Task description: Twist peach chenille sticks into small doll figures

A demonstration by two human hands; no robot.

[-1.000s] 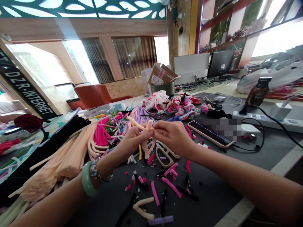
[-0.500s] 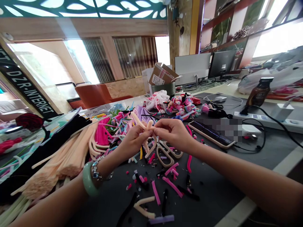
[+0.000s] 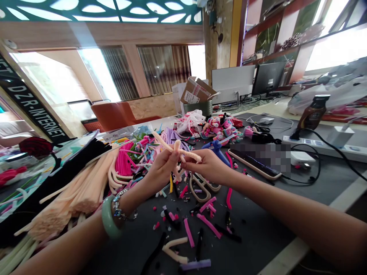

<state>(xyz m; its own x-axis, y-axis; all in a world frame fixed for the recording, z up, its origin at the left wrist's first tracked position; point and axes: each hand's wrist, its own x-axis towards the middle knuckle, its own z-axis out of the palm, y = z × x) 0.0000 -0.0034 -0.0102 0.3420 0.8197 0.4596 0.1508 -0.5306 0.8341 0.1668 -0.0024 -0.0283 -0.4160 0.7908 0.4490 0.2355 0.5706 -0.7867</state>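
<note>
Both hands meet above the dark table (image 3: 258, 236), twisting peach pipe cleaners (image 3: 175, 148) together. My left hand (image 3: 162, 170), with a green bangle and a bracelet on its wrist, pinches the crossed stems from the left. My right hand (image 3: 208, 165) pinches the same peach pipe cleaners from the right, and one stem sticks out over its knuckles. More peach ends hang down below the fingers. Cream-handled scissors (image 3: 202, 187) lie on the table just under the hands.
A big heap of peach pipe cleaners (image 3: 74, 194) and pink ones (image 3: 123, 162) lies at left. Cut pink, black and peach scraps (image 3: 197, 225) litter the table. A blue glue gun (image 3: 216, 148), a phone (image 3: 255, 162), a power strip (image 3: 323, 145) and a brown bottle (image 3: 312, 112) stand right.
My right hand has slid back a little and twisted the peach stems, so one end now sticks out to the right over its knuckles. The glue gun behind it has come into view.
</note>
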